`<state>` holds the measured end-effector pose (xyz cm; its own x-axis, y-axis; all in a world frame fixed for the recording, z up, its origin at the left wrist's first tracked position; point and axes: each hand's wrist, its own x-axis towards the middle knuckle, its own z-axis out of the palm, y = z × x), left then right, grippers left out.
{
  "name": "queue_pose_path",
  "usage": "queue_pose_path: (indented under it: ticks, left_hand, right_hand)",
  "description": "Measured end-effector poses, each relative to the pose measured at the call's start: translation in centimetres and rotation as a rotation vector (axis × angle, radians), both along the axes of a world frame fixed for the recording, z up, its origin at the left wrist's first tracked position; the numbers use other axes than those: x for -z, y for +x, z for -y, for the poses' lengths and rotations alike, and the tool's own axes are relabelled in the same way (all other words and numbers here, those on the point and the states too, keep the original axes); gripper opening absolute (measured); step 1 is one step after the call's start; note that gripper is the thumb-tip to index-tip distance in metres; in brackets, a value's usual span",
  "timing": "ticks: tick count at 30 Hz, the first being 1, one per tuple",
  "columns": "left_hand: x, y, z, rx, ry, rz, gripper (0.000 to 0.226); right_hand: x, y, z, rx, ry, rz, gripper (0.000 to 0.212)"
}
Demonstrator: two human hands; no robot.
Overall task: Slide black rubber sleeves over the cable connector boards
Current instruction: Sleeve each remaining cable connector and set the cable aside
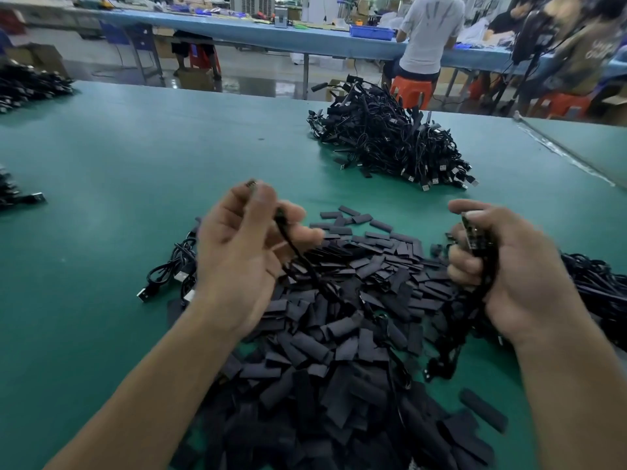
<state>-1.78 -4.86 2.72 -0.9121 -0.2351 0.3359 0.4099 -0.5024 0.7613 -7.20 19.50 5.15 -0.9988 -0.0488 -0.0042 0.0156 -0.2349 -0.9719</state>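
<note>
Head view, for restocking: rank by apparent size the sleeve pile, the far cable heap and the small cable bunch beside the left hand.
1. sleeve pile, largest, though nearness to the camera inflates it.
2. far cable heap.
3. small cable bunch.

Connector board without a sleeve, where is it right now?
In the head view the connector board sits right of centre, gripped in the right hand, just above the right edge of the black sleeve pile on the green table.

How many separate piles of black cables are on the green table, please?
5: the big far pile; a corner pile far left; an edge pile at left; a bunch by the left hand; a tangle by the right hand. Others may be hidden.
</note>
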Motion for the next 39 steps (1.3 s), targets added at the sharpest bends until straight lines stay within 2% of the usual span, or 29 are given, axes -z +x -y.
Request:
queue_pose_path:
  ticks: [2,5,8,9,11,13,16,19,21,23,24,28,31,33,35,39]
  left_hand:
    - [-0.7,0.0,1.1,-0.129,-0.027,-0.023,0.017]
    - [-1.1,0.0,2.4,-0.325,-0.185,0.024,0.015]
    - [-0.7,-0.2,2.3,-0.472,-0.479,0.102,0.01]
    - [-0.4,-0.3,2.2,-0.497,-0.595,0.107,0.01]
    - [0.2,-0.4,2.1,-0.516,-0.867,0.108,0.016]
    - [0.9,-0.7,2.1,-0.467,-1.091,0.161,0.03]
    - [2.0,-1.0,1.9,-0.337,-1.219,0.22,0.042]
    - [2.8,-0.9,1.7,-0.242,-1.182,0.238,0.047]
    - [3.4,-0.9,1.5,-0.217,-1.141,0.253,0.037]
    - [3.8,-0.9,1.3,-0.209,-1.096,0.269,0.021]
    - [3.8,-0.8,1.3,-0.205,-1.067,0.272,0.02]
    - [3.8,-0.8,1.0,-0.194,-1.0,0.274,0.027]
    - [3.9,-0.7,0.7,-0.179,-1.07,0.268,0.029]
    - [4.0,-0.8,0.6,-0.176,-1.109,0.282,0.03]
    - [4.1,-0.8,0.6,-0.183,-1.132,0.297,0.032]
    - [4.1,-0.8,0.5,-0.151,-1.146,0.306,0.042]
  right_hand:
    - [0.0,0.0,-0.5,0.09,0.223,-0.021,0.019]
    - [1.0,-0.1,-0.4,0.11,0.7,-0.06,0.017]
    - [2.7,-0.2,0.5,-0.055,1.159,-0.124,0.041]
    - [3.3,-0.2,0.9,-0.114,1.29,-0.12,0.042]
    - [4.4,-0.4,1.6,-0.171,1.457,-0.1,0.024]
    - [5.2,-0.5,1.8,-0.118,1.423,-0.084,0.014]
    - [5.7,-0.6,1.8,0.041,1.34,-0.118,0.012]
    - [6.1,-0.4,2.1,-0.021,1.373,-0.047,0.032]
    - [6.0,-0.3,2.1,-0.023,1.336,-0.011,0.033]
    - [6.0,-0.4,1.9,-0.012,1.3,-0.022,0.029]
    - [6.0,-0.5,1.7,-0.003,1.275,-0.039,0.025]
    - [5.3,-0.6,1.2,0.085,1.134,-0.172,0.005]
    - [4.4,-0.4,1.5,0.117,1.004,-0.26,0.009]
    - [4.5,-0.3,1.6,0.075,1.041,-0.241,0.012]
    - [5.1,-0.5,1.5,0.02,1.148,-0.163,0.002]
    - [6.5,-0.6,2.5,-0.044,1.43,-0.194,0.044]
